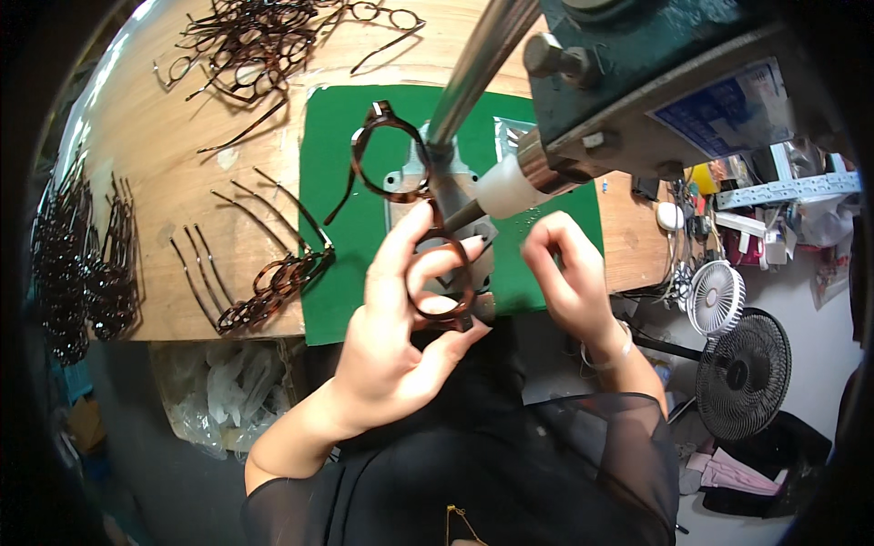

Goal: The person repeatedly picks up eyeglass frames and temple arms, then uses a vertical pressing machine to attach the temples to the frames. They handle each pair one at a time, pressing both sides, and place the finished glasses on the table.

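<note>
- Location: The tortoiseshell spectacle frame (421, 194) was above the green mat (341, 282), in front of the machine, its bridge close to the tip of the metal spindle (465, 214). Contact between bridge and spindle could not be confirmed.
- Left hand (387, 350): It gripped the spectacle frame, with the index fingertip near the bridge and the thumb at the near end. Other fingers showed in the near rim's opening; whether they passed through or behind it could not be determined.
- Right hand (569, 273): Its fingers were curled narrow, apart from the spectacle frame. Whether they held a small part could not be determined.
- Hazard, scratching or bending: Likely if the bridge or a rim were to swing against the spindle. Cause: the far rim had no finger on it.
- Hazard, snagging: Possible at the loose temple arm (341, 196), which stood out unsupported.
- Hazard, pinching: Possible if the spindle moved with the left fingers this near.
- Orientation: The long axis, rim to rim, ran away from the person, the far end leaning left. The temple arm pointed back toward the person and leftward.
</note>
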`<move>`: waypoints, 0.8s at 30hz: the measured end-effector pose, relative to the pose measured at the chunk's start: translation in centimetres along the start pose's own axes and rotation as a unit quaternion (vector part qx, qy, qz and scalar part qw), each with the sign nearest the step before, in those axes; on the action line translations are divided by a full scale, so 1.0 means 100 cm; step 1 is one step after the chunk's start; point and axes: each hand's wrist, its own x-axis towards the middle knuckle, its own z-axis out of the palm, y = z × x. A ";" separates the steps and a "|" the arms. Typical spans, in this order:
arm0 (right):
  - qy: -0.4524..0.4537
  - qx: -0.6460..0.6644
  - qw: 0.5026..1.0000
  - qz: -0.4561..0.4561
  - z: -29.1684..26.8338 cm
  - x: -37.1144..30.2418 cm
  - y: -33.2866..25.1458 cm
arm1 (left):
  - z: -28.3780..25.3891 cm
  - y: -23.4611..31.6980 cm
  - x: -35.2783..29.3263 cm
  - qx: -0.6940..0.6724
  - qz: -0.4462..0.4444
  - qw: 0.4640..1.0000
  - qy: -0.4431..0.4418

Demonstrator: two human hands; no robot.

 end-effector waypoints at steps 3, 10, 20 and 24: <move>-0.092 -0.019 0.977 -0.192 0.006 0.005 -0.048 | -0.001 -0.001 0.001 0.006 0.016 1.000 -0.025; -0.139 -0.002 0.959 -0.248 0.015 0.013 -0.048 | -0.007 -0.001 -0.005 0.006 -0.018 0.999 -0.044; -0.148 0.061 0.970 -0.184 0.014 0.012 -0.044 | -0.008 -0.002 -0.005 0.012 -0.004 0.998 -0.060; -0.175 0.077 0.966 -0.174 0.011 0.017 -0.046 | -0.007 -0.002 -0.006 -0.004 -0.014 0.998 -0.069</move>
